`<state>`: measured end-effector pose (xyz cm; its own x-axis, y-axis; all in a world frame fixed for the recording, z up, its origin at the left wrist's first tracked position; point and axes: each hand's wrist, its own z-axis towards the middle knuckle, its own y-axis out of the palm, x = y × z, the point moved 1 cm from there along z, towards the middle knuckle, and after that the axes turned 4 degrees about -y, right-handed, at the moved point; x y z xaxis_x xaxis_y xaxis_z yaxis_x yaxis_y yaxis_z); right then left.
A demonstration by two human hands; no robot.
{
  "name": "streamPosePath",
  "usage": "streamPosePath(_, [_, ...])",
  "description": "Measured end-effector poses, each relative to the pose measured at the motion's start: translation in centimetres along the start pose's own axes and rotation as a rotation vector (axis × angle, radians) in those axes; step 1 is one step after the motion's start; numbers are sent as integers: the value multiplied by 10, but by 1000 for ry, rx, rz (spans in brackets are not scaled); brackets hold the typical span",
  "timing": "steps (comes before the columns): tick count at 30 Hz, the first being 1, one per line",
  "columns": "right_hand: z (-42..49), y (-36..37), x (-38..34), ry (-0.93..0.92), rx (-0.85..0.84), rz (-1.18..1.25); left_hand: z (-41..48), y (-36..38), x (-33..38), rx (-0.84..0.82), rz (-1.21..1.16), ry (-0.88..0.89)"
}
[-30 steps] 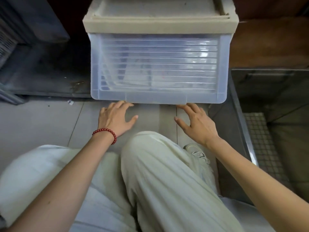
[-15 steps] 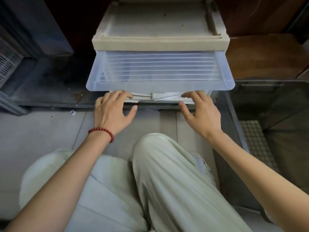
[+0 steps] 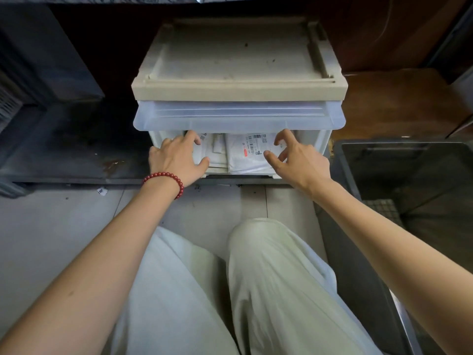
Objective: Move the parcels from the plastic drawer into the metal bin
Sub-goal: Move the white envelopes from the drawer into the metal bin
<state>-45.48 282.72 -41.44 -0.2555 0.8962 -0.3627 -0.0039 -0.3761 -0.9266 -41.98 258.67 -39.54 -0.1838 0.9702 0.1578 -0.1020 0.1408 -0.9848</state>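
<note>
Because neither hand props the translucent front flap [image 3: 238, 119] of the plastic drawer [image 3: 317, 142] at 12 o'clock, it could swing down onto the knuckles or snag a parcel on its way out. Nothing visible shows what holds it up. The left hand [image 3: 176, 160] lies across the white envelopes [image 3: 217, 152] at the drawer's 9 o'clock side, thumb against their near edge; whether its grip has clenched on them or only rests there I cannot tell. The right hand [image 3: 298, 160] hangs over the barcode-labelled parcel [image 3: 249, 155] with fingers spread and bent, its grip released, holding nothing. Every parcel in sight is in the drawer, none in the metal bin [image 3: 409, 172], which stands at 3 o'clock, just beside the drawer unit.

The packets look thin and slick (a judgement from their sheen), so a stack lifted by one edge may fan out and slide to the floor [image 3: 64, 226]. A two-handed scoop could also catch on the low opening, and on the way across a forearm might clip the bin's rim.

Hidden or unclear:
- the drawer's back half behind the flap, so the parcel count is unknown
- how many envelopes lie under the left palm
- the bin's far side, cut off at the 3 o'clock edge of the view
- the label text — too small to read
</note>
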Motion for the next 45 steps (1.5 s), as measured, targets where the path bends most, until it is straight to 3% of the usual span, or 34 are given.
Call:
streamPosePath(15, [75, -4, 3, 44, -14, -20, 80, 1, 7, 27, 21, -23])
streamPosePath(28, [40, 8, 24, 159, -121, -4, 47, 22, 25, -159, 50, -83])
streamPosePath(37, [6, 53, 58, 227, -215, 209, 28, 77, 47, -199, 11, -35])
streamPosePath(45, [58, 69, 78, 264, -253, 280, 64, 102, 48, -258, 1, -107])
